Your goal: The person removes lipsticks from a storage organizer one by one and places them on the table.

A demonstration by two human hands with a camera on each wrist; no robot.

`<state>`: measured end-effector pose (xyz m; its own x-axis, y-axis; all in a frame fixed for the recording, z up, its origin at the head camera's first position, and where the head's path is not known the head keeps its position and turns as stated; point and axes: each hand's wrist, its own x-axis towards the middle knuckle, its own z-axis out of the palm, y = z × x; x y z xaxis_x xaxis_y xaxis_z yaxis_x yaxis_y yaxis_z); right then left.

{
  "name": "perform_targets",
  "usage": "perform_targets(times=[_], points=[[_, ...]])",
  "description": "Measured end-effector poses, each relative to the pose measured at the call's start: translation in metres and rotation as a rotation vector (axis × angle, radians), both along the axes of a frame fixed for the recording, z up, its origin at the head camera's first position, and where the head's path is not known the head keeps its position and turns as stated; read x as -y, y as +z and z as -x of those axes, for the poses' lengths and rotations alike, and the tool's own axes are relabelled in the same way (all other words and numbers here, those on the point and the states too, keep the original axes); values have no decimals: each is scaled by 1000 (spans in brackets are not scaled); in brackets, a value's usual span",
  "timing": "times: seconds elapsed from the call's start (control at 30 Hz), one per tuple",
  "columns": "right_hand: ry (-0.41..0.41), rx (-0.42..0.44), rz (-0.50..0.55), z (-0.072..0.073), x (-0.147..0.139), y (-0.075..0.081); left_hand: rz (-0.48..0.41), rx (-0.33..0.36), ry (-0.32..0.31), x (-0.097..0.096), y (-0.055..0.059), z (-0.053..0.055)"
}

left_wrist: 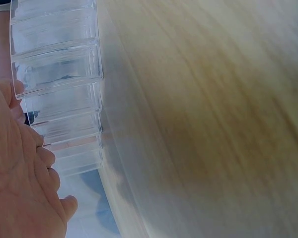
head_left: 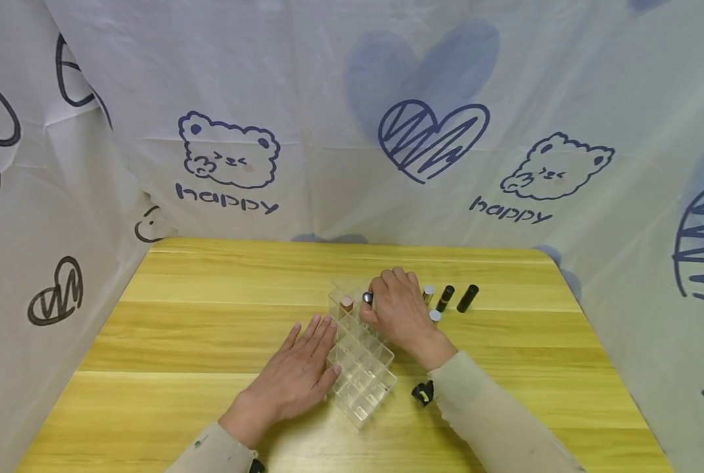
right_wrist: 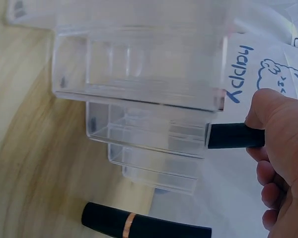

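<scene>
A clear plastic lipstick organizer (head_left: pixel 362 369) with a stepped grid of compartments stands at the middle of the table. My right hand (head_left: pixel 400 311) pinches a black lipstick tube (right_wrist: pixel 234 136) between thumb and fingers, with the tube's lower end at the top of a far compartment. In the head view its shiny end (head_left: pixel 368 297) shows beside the thumb. A pinkish-topped lipstick (head_left: pixel 346 304) sits in a neighbouring compartment. Along the organizer's left side lies my left hand (head_left: pixel 299 376), fingers straight, fingertips and thumb against the wall.
Right of the organizer stand two black lipstick tubes (head_left: pixel 467 299), one gold-banded tube (right_wrist: pixel 129 224) among them, and two silver-topped ones (head_left: pixel 428 292). A printed cloth (head_left: pixel 328 131) hangs behind the wooden table (head_left: pixel 210 328) and at its sides.
</scene>
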<state>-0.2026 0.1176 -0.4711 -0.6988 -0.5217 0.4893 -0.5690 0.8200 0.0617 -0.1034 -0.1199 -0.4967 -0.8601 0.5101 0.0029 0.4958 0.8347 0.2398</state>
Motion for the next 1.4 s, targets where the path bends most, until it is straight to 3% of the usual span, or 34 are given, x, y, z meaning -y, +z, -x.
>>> perform_targets(times=[0.27, 0.5, 0.87, 1.17, 1.4], points=[[13, -41, 53, -5, 0, 11, -14, 8, 1, 0, -2, 0], [14, -31, 164, -14, -7, 35, -6, 23, 2, 0, -3, 1], [-47, -56, 186, -29, -56, 58, -27, 24, -4, 0, -1, 0], [-145, -38, 209, -37, -105, 55, -11, 40, 3, 1, -1, 0], [-230, 38, 225, -42, -127, 36, -13, 41, 0, 1, -2, 1]])
